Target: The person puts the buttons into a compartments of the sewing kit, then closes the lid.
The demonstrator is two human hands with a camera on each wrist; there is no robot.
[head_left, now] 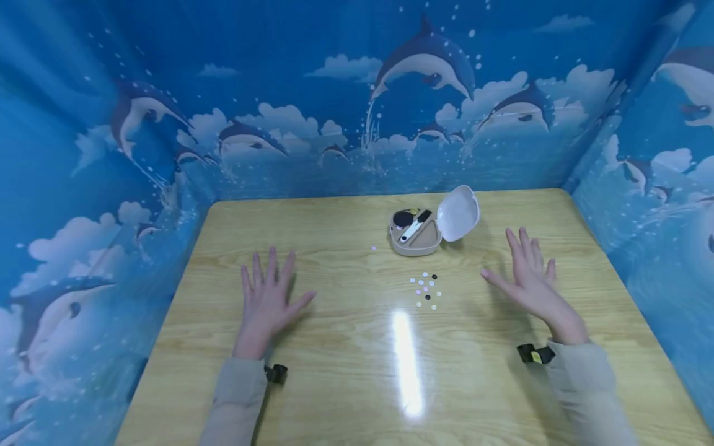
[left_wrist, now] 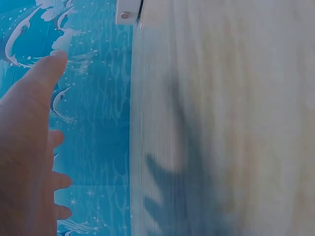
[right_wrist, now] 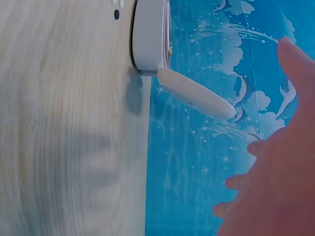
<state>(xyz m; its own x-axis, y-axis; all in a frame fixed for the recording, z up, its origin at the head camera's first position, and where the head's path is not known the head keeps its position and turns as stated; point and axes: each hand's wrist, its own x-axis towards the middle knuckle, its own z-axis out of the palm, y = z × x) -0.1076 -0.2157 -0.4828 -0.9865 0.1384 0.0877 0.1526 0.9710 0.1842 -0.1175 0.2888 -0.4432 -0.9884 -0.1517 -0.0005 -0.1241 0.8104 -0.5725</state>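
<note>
The left hand (head_left: 268,305) is spread with straight fingers over the left part of the table, holding nothing. The right hand (head_left: 532,286), also spread and empty, is to the right of a small beige case (head_left: 415,249) whose white lid (head_left: 458,214) stands open. Inside the case lie a white tool with a black end (head_left: 414,228) and a black round item (head_left: 403,219). Small white, pinkish and black buttons (head_left: 427,297) are scattered in front of the case. In the right wrist view, the case (right_wrist: 149,37) and lid (right_wrist: 197,93) appear beyond the right hand (right_wrist: 278,162).
A wooden table (head_left: 334,347) carries everything, with a bright light reflection at its middle. One small pink piece (head_left: 374,248) lies left of the case. Blue curtains (head_left: 312,167) with dolphins hang behind the table and at both sides.
</note>
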